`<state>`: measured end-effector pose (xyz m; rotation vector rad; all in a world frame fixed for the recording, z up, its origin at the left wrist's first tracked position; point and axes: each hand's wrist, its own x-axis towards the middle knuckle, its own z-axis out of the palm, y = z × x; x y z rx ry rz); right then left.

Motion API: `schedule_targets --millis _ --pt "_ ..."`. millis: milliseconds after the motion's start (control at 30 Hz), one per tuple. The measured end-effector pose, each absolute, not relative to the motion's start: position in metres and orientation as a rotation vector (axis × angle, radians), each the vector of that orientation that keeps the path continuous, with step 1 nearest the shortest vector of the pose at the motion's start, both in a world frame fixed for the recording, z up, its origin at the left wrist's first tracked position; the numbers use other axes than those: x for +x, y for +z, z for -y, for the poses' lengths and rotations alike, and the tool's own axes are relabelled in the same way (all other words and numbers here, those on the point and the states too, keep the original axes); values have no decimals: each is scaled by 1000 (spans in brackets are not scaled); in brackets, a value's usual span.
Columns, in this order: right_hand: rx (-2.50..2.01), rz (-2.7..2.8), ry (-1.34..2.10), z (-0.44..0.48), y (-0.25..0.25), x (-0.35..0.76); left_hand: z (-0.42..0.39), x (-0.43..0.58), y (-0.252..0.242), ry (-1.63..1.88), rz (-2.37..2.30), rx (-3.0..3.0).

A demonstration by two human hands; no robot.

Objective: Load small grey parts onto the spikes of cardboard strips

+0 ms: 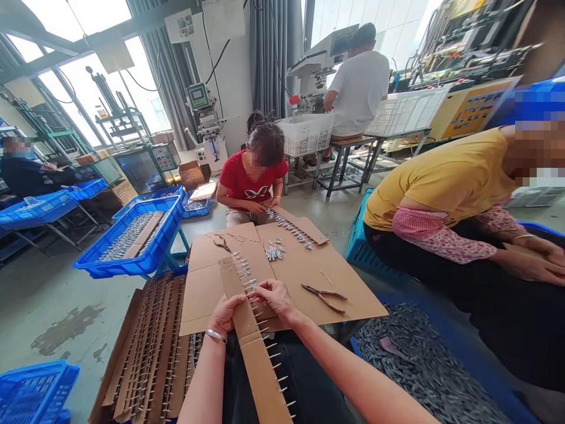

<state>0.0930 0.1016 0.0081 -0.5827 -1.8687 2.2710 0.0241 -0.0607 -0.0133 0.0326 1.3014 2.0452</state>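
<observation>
My left hand (pixel 227 313), with a bangle at the wrist, is wrapped round a long cardboard strip (pixel 253 347) that slants across my lap and the table edge. Thin sticks stand out along the strip's right edge; those at the far end carry small silver-grey pointed pieces (pixel 242 268), the nearer ones are bare. With thumb and fingers pinched, my right hand (pixel 277 301) holds a small silver-grey piece (pixel 253 283) at one of the sticks. Loose grey pieces (pixel 274 252) lie in a pile beyond, and pliers (pixel 325 297) rest to the right.
Cardboard covers the table (pixel 344 277); a second pair of pliers (pixel 222 242) lies at its far left. Opposite, a person in red (pixel 253 182) handles another strip (pixel 304 229). Stacked strips (pixel 145 347) and a blue crate (pixel 132 235) stand left. A person in yellow (pixel 441 182) sits right.
</observation>
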Motion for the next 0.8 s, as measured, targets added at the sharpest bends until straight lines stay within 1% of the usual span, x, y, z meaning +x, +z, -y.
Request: schedule_targets --millis 533,733,800 --pt "-408 1855 2340 -104 7 93 58 29 -3 2018 -1397 -9" --pt "-382 1868 2310 -100 2 91 57 27 -3 2000 -1393 -11" --pt "-392 1966 2218 -101 1 89 57 26 -4 2001 -1395 -7"
